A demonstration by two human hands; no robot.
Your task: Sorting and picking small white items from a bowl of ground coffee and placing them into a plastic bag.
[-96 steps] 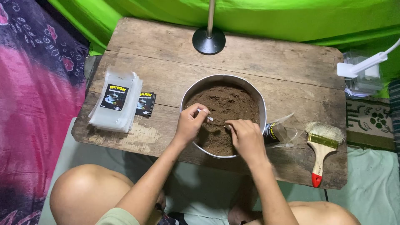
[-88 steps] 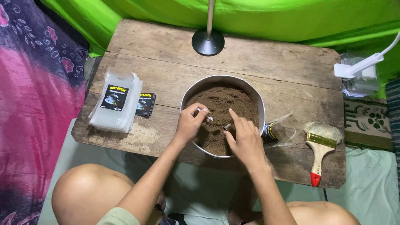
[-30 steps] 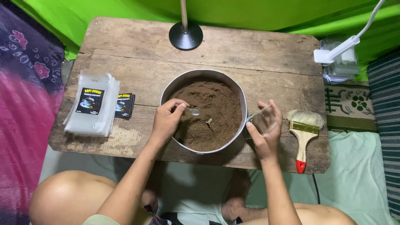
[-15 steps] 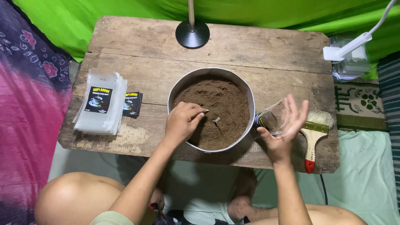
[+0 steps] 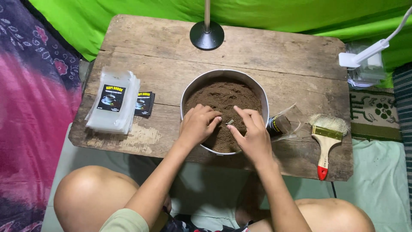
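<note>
Hands meet over the round metal bowl (image 5: 185, 92) of brown powder (image 5: 223, 99) on the wooden table (image 5: 274, 56): left hand (image 5: 196, 125) curled pinching a small metal spoon (image 5: 229, 122), right hand (image 5: 253, 133) empty with fingers loosely together, apparently steadying it.

Small metal item (image 5: 230, 122) (between hands) too small to identify.

A makeshift home packing corner on the floor: a low, worn wooden table (image 5: 266, 51) stands against green cloth (image 5: 274, 13), with patterned fabric (image 5: 34, 107) left of it, a mat (image 5: 373, 111) right, and bare knees beneath its near edge.
</note>
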